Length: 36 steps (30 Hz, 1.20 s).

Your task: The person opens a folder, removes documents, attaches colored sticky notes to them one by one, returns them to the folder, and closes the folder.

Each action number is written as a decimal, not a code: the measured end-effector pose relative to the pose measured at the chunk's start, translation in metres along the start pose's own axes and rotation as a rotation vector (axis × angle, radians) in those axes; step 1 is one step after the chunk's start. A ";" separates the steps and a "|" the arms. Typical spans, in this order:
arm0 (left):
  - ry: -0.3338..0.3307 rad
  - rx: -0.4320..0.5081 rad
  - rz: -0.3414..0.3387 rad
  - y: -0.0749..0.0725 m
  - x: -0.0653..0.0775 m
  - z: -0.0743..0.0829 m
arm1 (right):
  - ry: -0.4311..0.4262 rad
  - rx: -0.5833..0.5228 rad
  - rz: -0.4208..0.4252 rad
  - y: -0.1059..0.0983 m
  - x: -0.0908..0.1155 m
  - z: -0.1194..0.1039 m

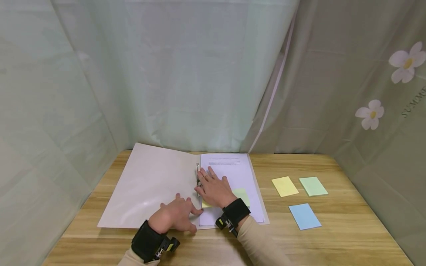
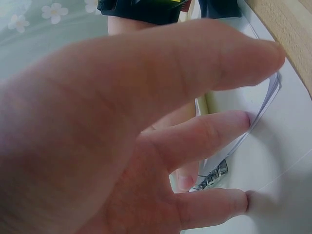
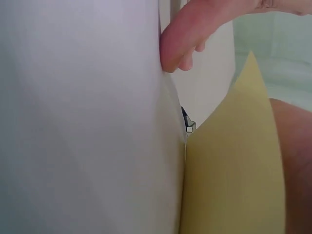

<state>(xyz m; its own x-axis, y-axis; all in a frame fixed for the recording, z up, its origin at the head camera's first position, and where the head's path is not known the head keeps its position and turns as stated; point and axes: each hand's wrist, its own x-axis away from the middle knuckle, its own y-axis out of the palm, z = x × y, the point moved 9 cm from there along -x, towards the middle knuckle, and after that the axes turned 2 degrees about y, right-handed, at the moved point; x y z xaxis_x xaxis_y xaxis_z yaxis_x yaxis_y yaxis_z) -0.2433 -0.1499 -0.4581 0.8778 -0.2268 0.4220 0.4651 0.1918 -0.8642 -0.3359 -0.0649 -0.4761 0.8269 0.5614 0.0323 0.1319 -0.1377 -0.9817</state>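
Right hand (image 1: pixel 215 189) spread over the paper (image 1: pixel 236 173), by the clip (image 1: pixel 198 169); left hand (image 1: pixel 176 215) spread near the paper's lower corner. Paper lies in the open folder (image 1: pixel 143 181). I judge it light, limp (creases easily): hold outer edges.

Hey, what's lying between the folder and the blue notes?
Nothing but bare tabletop separates the folder from the blue notes; the head view shows it.
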 end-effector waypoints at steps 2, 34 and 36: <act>0.000 0.001 0.002 0.000 0.000 0.000 | -0.003 0.004 0.002 -0.001 0.000 0.000; 0.017 0.004 0.016 -0.001 0.000 -0.006 | 0.061 -0.030 0.125 -0.040 0.048 0.055; 0.017 0.009 0.017 -0.001 -0.001 -0.006 | 0.074 -0.038 0.138 -0.042 0.056 0.067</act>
<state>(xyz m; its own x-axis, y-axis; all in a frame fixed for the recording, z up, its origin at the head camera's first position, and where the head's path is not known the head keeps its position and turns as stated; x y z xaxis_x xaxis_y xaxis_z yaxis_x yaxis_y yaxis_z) -0.2452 -0.1556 -0.4591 0.8836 -0.2393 0.4026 0.4511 0.2041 -0.8688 -0.3314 0.0270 -0.4454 0.8762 0.4740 -0.0870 0.0340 -0.2408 -0.9700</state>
